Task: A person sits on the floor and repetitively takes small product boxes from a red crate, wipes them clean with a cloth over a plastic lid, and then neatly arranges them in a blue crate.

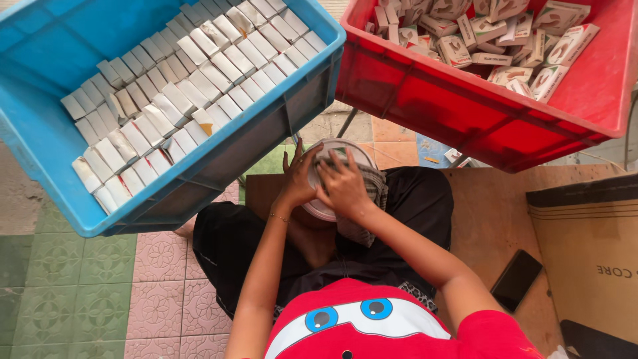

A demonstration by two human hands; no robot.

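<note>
We've got both hands down in the lap, left hand [297,183] and right hand [343,188], fingers closed around a round white container [332,174] w/ a checked cloth [372,199] under it. Can't tell what's inside, hands cover most of it. Just above the hands sits a blue crate [46,143] packed w/ neat rows of small white boxes [193,86], and beside it a red crate [432,100] holding loose printed cartons [495,40] (jumbled, no order). A dark phone [517,279] lies on the wooden board [492,219], near a cardboard box [588,252]. Floor's green & pink patterned tiles [80,292].
</note>
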